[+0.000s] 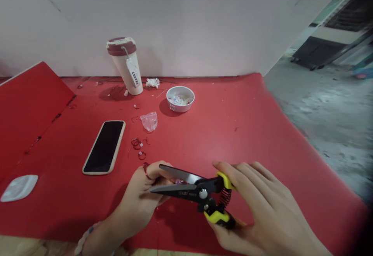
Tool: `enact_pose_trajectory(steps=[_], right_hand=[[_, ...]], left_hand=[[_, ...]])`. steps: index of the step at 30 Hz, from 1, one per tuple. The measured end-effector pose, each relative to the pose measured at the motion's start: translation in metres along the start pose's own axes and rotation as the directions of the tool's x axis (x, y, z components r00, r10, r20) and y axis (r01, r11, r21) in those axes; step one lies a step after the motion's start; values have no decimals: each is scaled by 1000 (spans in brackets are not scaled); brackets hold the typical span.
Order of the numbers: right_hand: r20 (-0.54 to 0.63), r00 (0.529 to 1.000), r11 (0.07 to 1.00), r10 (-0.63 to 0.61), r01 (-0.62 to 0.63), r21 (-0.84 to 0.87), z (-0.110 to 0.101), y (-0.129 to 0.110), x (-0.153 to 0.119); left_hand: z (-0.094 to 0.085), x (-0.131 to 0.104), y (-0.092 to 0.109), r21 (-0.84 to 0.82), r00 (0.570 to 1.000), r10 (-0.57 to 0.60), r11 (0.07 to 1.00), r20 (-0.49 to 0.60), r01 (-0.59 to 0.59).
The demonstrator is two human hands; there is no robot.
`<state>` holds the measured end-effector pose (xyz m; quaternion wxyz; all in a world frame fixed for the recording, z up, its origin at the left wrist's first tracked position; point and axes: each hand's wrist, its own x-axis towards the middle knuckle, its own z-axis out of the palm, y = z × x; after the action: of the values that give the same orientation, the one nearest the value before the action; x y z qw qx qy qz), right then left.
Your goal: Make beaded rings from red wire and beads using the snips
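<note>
My right hand [262,205] is closed around the yellow and black handles of spring-loaded shears [203,194]. Their two blades stand apart and point left, passing in front of my left hand [145,193]. The fingers of that left hand are pinched together, partly hidden by the blades, on a small purple bead [178,181]. A thin reddish thread [157,210] hangs below these fingers. One left finger wears a dark red cord ring [146,170]. Several small dark cord rings [136,143] with pale beads lie just beyond my left hand.
On the red tabletop [204,131] are a phone [104,147], a small plastic bag [149,121], a white perforated bowl [180,106] holding beads, and a coffee cup [128,69]. A white lid-like piece [20,188] lies left. A pale wall [204,26] closes the back.
</note>
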<state>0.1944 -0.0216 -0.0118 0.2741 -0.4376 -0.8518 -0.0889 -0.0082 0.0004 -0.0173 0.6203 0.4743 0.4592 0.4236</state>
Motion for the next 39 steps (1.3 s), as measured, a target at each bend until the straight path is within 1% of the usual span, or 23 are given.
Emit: enact_pose_trajectory(steps=[2,4,7,9,13,15,20,24,27,33,36,39], right_hand=[[-1,1000,1000,10,-10,8,0,-1,0],[-9,1000,1000,23,-23,7,0,-1,-1],[-33,999,999,34,-34,5,0,-2,-2],[-40,999,999,34,-34,6,0,-2,-2],[-29,999,999,33,-33,3,-2,-3,1],[-31,999,999,32,-32,0,-3,-4,1],[-49,998,999,45,-46,-23,-3,-7,-1],[-53,997,997,55,-58,-46,-2,-7,-5],[-41,997,996,59,-61,-62,-1,-7,-8],[-27,997,996,71,-72,-54,0,-7,-14],[-9,998,997,69,-70,-40,-1,-6,-14],[6,998,998,57,-56,-28,-3,-4,-13]], left_hand=[[0,0,0,26,997,76,997,-5,-76],[-1,0,-1,37,990,143,989,14,-143],[-2,0,-1,57,981,185,980,57,-188],[-4,0,-2,90,977,204,974,62,-209],[-5,0,-3,146,974,226,963,27,-227],[-4,0,-2,159,973,230,960,25,-231],[-4,-2,-1,124,961,272,953,52,-276],[-9,-3,-7,163,949,305,935,80,-315],[-11,-3,-10,171,947,306,932,95,-318],[-10,-2,-9,76,947,299,948,119,-309],[-10,-2,-9,93,943,305,944,131,-318],[-12,-2,-9,109,930,332,930,159,-351]])
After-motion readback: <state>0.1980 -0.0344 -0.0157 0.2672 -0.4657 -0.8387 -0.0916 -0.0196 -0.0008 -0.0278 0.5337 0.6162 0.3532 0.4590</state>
